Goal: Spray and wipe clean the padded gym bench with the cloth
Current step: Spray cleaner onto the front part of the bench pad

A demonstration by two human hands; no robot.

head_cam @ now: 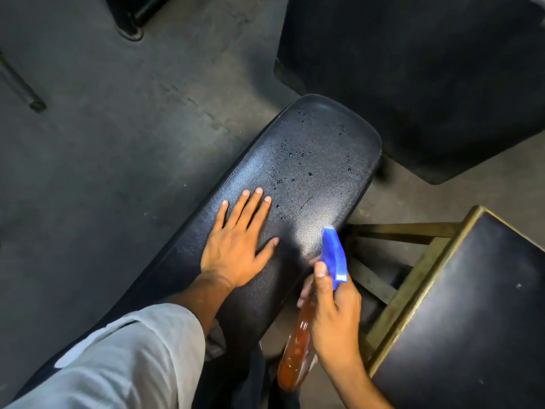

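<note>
Left hand [236,249] lies flat and empty, steadying the black padded bench [312,160]; right hand [333,314] grips the blue-nozzled amber spray bottle [298,346] (cloth seemingly unseen), aiming it.

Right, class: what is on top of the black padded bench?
On the black padded bench: scattered spray droplets and the left hand, pressed flat. The padding beneath that palm is covered. No cloth is visible.
</note>
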